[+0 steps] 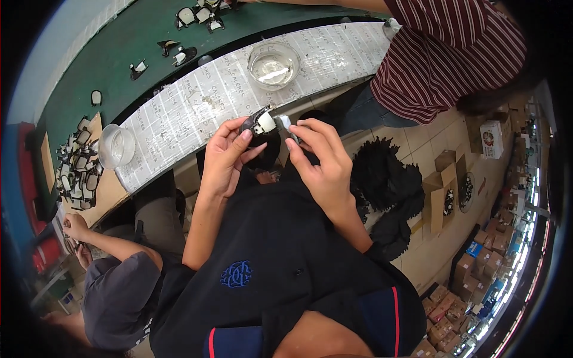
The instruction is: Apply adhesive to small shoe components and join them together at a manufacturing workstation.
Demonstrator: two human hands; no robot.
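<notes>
By a ledge (179, 122) with two clear bowls (273, 87), left hand (224, 154) grips a two-tone piece (262, 124), right hand (324, 158) a pale item (283, 122)

Two clear bowls (272, 85) in full view; one black-and-white piece (264, 123), one small pale item (285, 122) held. One big parts heap (79, 167), overlapping, uncountable. Co-workers (430, 65): at least two.

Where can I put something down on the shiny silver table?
The silver table looks mostly bare between the left clear bowl and the middle clear bowl, and again rightward from there toward the striped shirt. It's crowded left of the left bowl: a heap of black-and-white pieces.
</notes>
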